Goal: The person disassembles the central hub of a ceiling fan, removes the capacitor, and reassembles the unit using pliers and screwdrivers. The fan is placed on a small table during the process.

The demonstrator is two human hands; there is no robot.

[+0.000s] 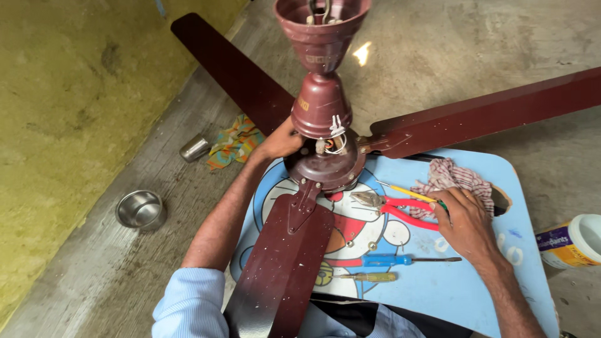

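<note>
- The right hand [464,224] is lying palm down on the blue table [451,288], its fingers curling over the handles of the red pliers [394,208]; it seems to be closing on them, though the grip is hard to make out.
- The left hand [280,141] is pressing against the round motor housing [325,166] of the maroon ceiling fan, fingers hidden behind it, so I cannot tell how it is holding.
- The fan is standing on the table, one blade [282,263] reaching toward the person, two others running off the edges.
- A checked rag [456,178], a yellow-handled tool [407,192], a blue screwdriver [391,259] and a yellow screwdriver [369,276] are lying near the right hand.
- A steel bowl [141,209] is sitting empty on the concrete floor; a small steel cup [195,148] is lying by a coloured cloth [235,143].
- A white plastic tub [573,240] is being cut off at the right.
</note>
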